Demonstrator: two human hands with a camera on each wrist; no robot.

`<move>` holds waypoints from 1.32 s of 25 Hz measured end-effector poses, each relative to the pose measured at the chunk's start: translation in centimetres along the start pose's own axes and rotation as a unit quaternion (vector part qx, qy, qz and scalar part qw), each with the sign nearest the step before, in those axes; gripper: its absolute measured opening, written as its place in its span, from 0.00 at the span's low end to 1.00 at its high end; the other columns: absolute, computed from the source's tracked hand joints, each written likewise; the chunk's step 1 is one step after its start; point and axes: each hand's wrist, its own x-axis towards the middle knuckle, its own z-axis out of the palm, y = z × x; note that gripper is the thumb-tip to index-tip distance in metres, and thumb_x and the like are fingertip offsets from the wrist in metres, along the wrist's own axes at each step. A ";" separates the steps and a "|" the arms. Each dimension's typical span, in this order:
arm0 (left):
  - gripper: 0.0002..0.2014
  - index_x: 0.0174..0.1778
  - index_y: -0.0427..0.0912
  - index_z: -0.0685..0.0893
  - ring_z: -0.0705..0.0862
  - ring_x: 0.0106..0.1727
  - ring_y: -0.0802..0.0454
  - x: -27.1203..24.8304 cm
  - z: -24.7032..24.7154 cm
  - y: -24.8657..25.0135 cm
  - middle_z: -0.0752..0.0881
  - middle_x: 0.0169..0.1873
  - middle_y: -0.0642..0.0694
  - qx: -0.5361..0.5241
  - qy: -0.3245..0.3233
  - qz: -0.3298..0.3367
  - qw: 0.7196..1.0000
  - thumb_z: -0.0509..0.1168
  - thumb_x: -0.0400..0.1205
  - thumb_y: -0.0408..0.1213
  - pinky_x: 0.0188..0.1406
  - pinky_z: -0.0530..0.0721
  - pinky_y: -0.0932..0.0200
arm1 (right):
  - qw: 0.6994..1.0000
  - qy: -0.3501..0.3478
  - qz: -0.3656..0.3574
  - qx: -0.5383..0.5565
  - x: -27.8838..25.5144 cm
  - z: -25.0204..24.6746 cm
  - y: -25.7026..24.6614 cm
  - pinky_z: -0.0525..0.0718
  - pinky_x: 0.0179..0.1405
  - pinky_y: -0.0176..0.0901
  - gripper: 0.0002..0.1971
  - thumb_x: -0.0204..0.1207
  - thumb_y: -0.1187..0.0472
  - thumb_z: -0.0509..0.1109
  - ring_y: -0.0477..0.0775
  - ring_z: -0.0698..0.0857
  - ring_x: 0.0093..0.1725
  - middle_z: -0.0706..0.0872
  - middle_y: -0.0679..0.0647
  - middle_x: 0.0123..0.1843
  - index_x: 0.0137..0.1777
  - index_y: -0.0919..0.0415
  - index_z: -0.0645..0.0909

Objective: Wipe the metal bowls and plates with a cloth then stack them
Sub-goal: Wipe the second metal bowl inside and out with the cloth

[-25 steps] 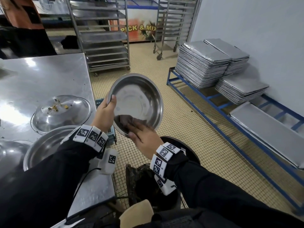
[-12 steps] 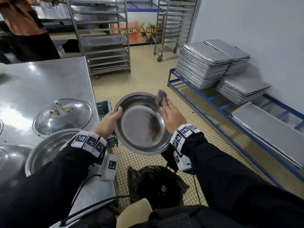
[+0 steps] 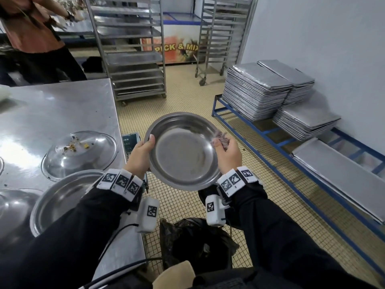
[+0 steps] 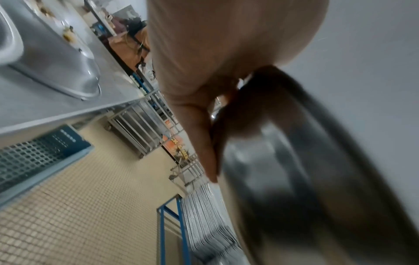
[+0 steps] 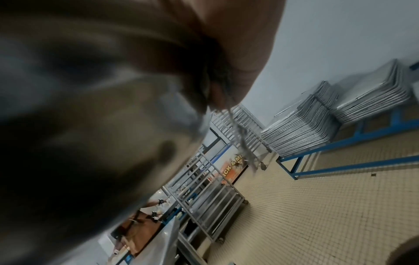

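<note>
The cloth [image 3: 219,140] is mostly hidden in the right hand [image 3: 228,152] at the bowl's [image 3: 183,152] 3 o'clock rim; only a blurred tuft shows. The left hand's [image 3: 139,157] fingers are hidden under the rim at 9 o'clock. Both wrist views are motion-blurred: the bowl [image 4: 306,170] smears at 4 o'clock in the left, and fills 9 o'clock [image 5: 79,116] in the right. A plate [image 3: 10,209] is cut off by the head view's 9 o'clock edge.

Both black-sleeved forearms reach forward, left hand [image 3: 141,151] curled with thumb up over the top, right hand [image 3: 228,152] opposite it, fingers bunched in a pinch, marker bands on both wrists.
</note>
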 end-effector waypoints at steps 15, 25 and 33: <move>0.18 0.57 0.41 0.85 0.85 0.50 0.42 -1.3 0.2 -0.2 0.88 0.48 0.41 -0.052 -0.059 0.010 0.997 0.53 0.88 0.46 0.54 0.83 0.44 | 0.996 -0.087 0.005 0.003 -0.6 -1.8 -1.0 0.74 0.34 0.30 0.14 0.84 0.51 0.59 0.41 0.82 0.47 0.83 0.44 0.49 0.63 0.56 0.76; 0.15 0.60 0.39 0.83 0.84 0.50 0.39 -0.6 -1.6 0.0 0.88 0.46 0.41 -0.091 -0.131 0.007 0.987 0.56 0.85 0.41 0.54 0.83 0.40 | 0.987 -0.147 -0.031 -0.059 0.2 -3.6 -2.8 0.81 0.40 0.36 0.10 0.83 0.51 0.60 0.47 0.85 0.47 0.86 0.49 0.48 0.55 0.55 0.79; 0.20 0.62 0.49 0.82 0.86 0.58 0.48 -2.2 3.0 -1.1 0.87 0.55 0.45 -0.088 -0.002 0.057 0.995 0.46 0.90 0.51 0.60 0.83 0.48 | 0.997 0.051 0.017 0.062 -3.4 -0.9 -1.8 0.74 0.24 0.20 0.07 0.84 0.53 0.59 0.33 0.77 0.37 0.77 0.38 0.40 0.56 0.54 0.73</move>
